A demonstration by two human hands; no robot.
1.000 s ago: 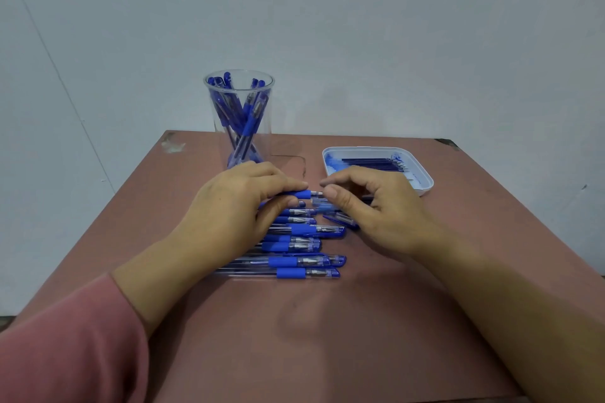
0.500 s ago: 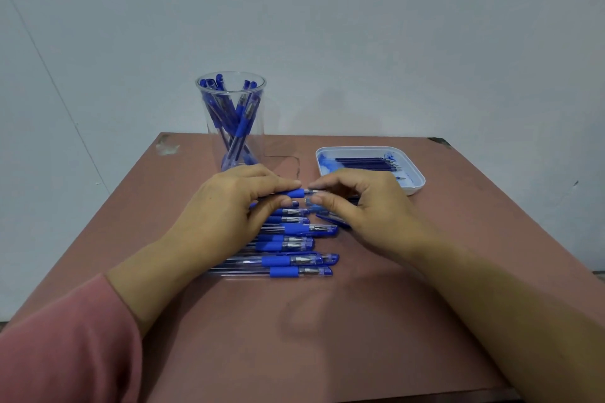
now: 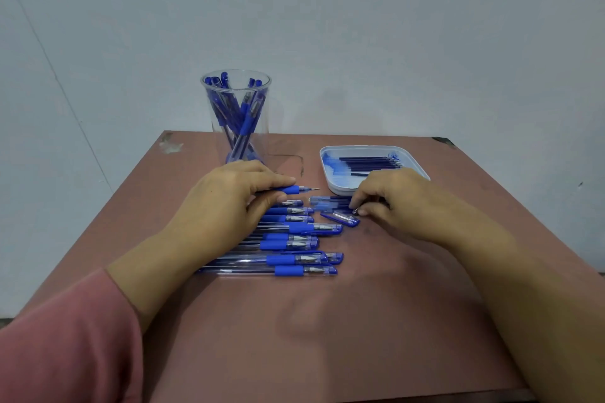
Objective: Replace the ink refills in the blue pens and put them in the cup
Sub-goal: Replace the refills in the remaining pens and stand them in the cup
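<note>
The left hand [image 3: 226, 206] grips an uncapped blue pen [image 3: 293, 189] between thumb and curled fingers, holding it level just above the far end of the row of capped pens [image 3: 294, 244] lying on the table [image 3: 327, 321], its bare tip pointing right. The right hand [image 3: 406, 203], fingers curled, pinches a small shiny piece [image 3: 355, 211] too small to identify, just beside a loose blue cap [image 3: 340, 218] on the table. Behind the left hand stands the clear cup [image 3: 265, 114], holding upright pens, and the white tray [image 3: 340, 188] of refills [image 3: 370, 162] sits behind the right hand.
</note>
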